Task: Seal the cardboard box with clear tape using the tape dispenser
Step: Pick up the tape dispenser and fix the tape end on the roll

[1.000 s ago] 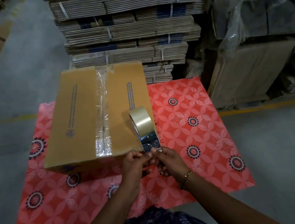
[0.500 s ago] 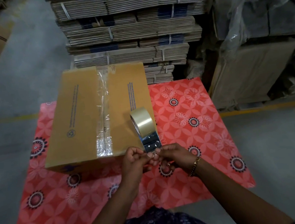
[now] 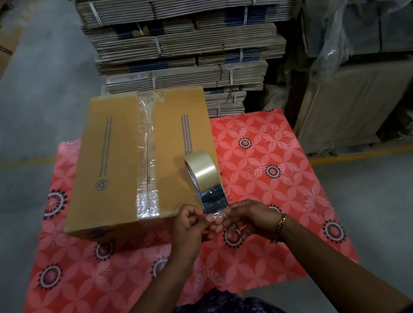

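Both forearms extended forward, converging at centre. Left hand (image 3: 189, 226) curled, thumb and forefinger pinched on tape end (image 3: 216, 213). Right hand (image 3: 249, 217) opposite, fingertips (image 3: 225, 219) pinched on same tape end, palm turned inward; wrist bears bracelet (image 3: 279, 227).

Brown cardboard box (image 3: 120, 164), flaps shut, clear tape along its centre seam; tape roll (image 3: 203, 172) stands on edge at the box's near right corner, strip pulled out
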Demonstrator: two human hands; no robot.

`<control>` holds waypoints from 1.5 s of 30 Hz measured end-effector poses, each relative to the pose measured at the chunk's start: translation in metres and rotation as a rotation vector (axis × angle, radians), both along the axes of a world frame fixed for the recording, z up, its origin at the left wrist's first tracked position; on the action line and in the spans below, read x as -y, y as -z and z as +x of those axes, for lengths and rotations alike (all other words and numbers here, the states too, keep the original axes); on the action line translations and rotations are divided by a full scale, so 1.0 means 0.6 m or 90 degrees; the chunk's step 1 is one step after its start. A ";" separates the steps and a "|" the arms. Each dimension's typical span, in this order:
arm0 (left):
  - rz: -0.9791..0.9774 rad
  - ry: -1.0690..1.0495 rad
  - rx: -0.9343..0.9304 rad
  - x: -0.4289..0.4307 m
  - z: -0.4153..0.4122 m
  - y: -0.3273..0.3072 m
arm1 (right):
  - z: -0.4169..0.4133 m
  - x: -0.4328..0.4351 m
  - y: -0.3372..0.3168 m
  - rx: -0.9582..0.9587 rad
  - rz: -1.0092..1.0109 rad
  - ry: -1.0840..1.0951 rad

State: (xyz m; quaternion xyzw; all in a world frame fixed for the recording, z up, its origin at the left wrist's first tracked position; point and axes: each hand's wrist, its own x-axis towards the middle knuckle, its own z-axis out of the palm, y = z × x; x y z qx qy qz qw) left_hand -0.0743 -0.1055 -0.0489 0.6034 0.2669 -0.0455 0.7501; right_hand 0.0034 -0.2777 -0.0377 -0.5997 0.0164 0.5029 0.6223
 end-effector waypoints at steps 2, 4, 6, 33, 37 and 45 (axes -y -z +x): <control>0.010 0.005 0.005 0.000 0.000 0.002 | -0.001 0.001 -0.001 -0.012 0.011 0.002; 0.019 0.013 0.008 -0.002 -0.001 0.004 | -0.001 0.002 0.001 -0.027 0.020 -0.006; 0.030 0.022 0.011 -0.005 -0.001 0.007 | -0.001 0.004 0.006 -0.037 0.021 -0.010; -0.041 0.185 0.084 -0.031 0.045 -0.083 | 0.006 -0.101 -0.069 0.269 -0.081 0.184; -0.078 0.200 0.089 -0.022 0.053 -0.083 | -0.010 -0.092 -0.064 0.272 -0.069 0.235; -0.088 0.274 0.058 0.067 0.097 -0.071 | 0.001 0.009 -0.041 0.266 -0.039 0.325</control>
